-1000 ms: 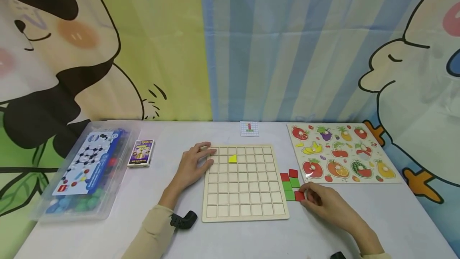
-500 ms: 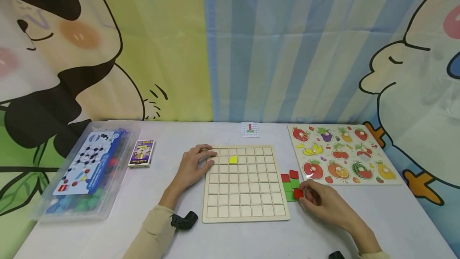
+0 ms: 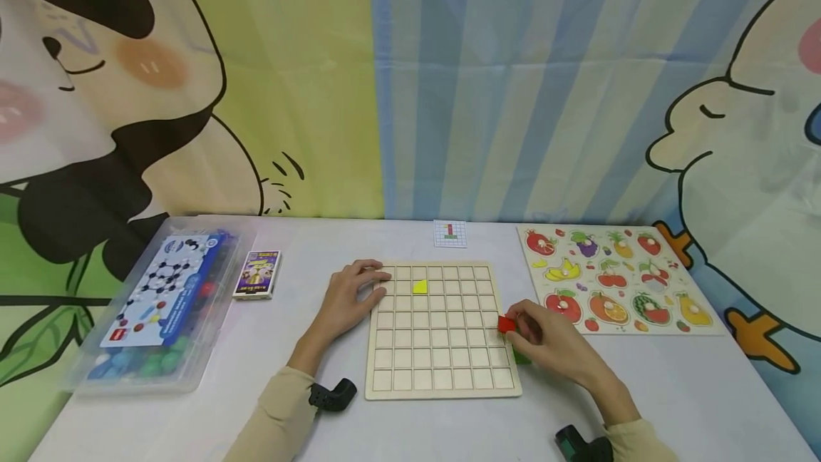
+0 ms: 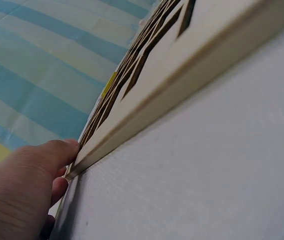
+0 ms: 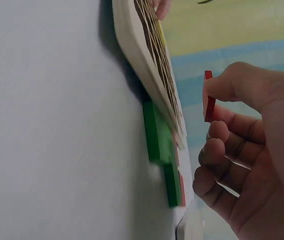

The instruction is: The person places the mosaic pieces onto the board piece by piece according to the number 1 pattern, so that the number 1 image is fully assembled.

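My right hand point(image 3: 554, 341) pinches a red square tile point(image 3: 505, 324) between thumb and finger, raised beside the right edge of a wooden grid board point(image 3: 442, 395). In the right wrist view the tile point(image 5: 210, 102) is held on edge, with the other fingers bent below it. Green tiles point(image 5: 159, 137) lie against the board with red ones partly hidden behind them. At the board's upper left corner, my left hand point(image 3: 346, 298) rests its fingertips on the edge. One yellow tile point(image 3: 420, 286) sits in a cell near the top.
Behind the board lies a small pattern card point(image 3: 450, 234). A fruit puzzle board point(image 3: 616, 280) is at the right. On the left are a card box point(image 3: 257, 274) and a clear plastic case point(image 3: 160, 305) with coloured pieces.
My right hand has lifted the red tile from the group and carried it up and left toward the board's right edge. The left hand keeps its place on the board.
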A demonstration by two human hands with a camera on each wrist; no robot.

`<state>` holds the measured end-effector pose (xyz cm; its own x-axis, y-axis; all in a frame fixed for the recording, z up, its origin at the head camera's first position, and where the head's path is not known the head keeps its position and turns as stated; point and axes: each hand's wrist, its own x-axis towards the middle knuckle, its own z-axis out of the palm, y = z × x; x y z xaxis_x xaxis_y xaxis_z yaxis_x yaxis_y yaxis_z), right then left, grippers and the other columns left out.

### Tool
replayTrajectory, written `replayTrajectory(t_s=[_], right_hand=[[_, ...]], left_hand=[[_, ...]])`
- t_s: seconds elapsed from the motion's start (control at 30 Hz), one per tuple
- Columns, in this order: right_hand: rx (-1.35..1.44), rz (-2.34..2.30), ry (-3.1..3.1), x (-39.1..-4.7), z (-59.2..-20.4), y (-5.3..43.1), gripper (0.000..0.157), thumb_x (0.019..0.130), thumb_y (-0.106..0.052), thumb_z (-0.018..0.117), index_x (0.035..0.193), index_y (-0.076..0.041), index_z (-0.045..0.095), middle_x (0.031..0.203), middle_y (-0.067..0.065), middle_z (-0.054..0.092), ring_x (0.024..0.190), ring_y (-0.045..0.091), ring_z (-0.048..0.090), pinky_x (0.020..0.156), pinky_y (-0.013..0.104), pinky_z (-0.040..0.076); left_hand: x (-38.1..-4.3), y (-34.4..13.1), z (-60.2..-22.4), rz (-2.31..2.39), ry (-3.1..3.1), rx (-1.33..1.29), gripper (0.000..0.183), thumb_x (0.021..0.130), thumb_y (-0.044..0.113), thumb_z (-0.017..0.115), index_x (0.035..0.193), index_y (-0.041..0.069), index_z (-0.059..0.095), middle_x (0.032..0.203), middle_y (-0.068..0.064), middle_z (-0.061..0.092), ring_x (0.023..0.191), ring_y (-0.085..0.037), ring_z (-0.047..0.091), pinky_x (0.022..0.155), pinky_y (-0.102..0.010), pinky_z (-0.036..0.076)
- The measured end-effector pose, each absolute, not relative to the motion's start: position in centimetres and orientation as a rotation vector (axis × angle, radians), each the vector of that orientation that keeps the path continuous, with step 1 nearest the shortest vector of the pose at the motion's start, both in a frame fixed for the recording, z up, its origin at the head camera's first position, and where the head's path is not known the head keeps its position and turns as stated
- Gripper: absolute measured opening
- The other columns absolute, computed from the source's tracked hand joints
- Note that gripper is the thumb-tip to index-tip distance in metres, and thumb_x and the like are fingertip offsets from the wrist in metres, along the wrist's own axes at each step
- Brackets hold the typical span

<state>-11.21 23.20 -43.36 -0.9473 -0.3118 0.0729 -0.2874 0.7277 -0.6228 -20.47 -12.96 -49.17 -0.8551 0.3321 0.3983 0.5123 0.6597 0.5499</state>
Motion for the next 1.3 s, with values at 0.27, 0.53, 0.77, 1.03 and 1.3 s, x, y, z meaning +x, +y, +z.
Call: replayTrajectory(t_s=[0.27, 0.53, 0.77, 1.03, 1.3], right_hand=[[-0.572, -1.018, 2.871, -13.2, -43.5, 20.9, 0.021, 0.085, -0.023, 0.071, 0.101, -0.019, 0.059, 0.067, -0.008, 0.045, 0.057, 0.002, 0.041, 0.052, 0.019, 0.034], [-0.557, -1.036, 2.864, -14.2, -44.2, 19.6, 0.022, 0.086, -0.026, 0.069, 0.104, -0.02, 0.059, 0.067, -0.008, 0.046, 0.059, 0.004, 0.043, 0.053, 0.019, 0.035], [-0.568, -1.055, 2.849, -15.1, -44.5, 18.8, 0.021, 0.087, -0.026, 0.068, 0.105, -0.019, 0.059, 0.069, -0.008, 0.047, 0.06, 0.005, 0.044, 0.055, 0.02, 0.036], [-0.615, -1.02, 2.828, -16.2, -43.6, 17.5, 0.02, 0.088, -0.026, 0.067, 0.106, -0.018, 0.06, 0.071, -0.008, 0.051, 0.06, 0.006, 0.046, 0.056, 0.02, 0.038], [-0.657, -1.015, 2.795, -17.9, -43.3, 15.7, 0.022, 0.089, -0.026, 0.066, 0.107, -0.016, 0.061, 0.074, -0.007, 0.053, 0.06, 0.007, 0.046, 0.056, 0.022, 0.038]], left_hand=[[-20.2, -12.9, -49.0, -0.998, -2.609, -0.681, 0.024, 0.087, 0.024, 0.068, 0.111, 0.024, 0.07, 0.125, -0.001, 0.059, 0.108, -0.025, 0.058, 0.088, -0.048, 0.036], [-20.0, -12.6, -49.5, -1.003, -2.606, -0.689, 0.023, 0.087, 0.024, 0.068, 0.11, 0.024, 0.07, 0.124, 0.0, 0.059, 0.107, -0.024, 0.058, 0.088, -0.048, 0.037], [-19.9, -12.5, -49.7, -0.977, -2.615, -0.679, 0.023, 0.087, 0.025, 0.068, 0.11, 0.025, 0.07, 0.124, 0.001, 0.059, 0.108, -0.024, 0.058, 0.088, -0.048, 0.038], [-20.0, -12.7, -49.4, -0.956, -2.608, -0.685, 0.024, 0.087, 0.024, 0.068, 0.111, 0.025, 0.07, 0.124, 0.0, 0.06, 0.107, -0.024, 0.058, 0.087, -0.048, 0.038], [-20.2, -12.9, -48.9, -0.975, -2.603, -0.683, 0.023, 0.087, 0.025, 0.068, 0.11, 0.025, 0.07, 0.124, -0.001, 0.06, 0.107, -0.024, 0.058, 0.087, -0.048, 0.037]])
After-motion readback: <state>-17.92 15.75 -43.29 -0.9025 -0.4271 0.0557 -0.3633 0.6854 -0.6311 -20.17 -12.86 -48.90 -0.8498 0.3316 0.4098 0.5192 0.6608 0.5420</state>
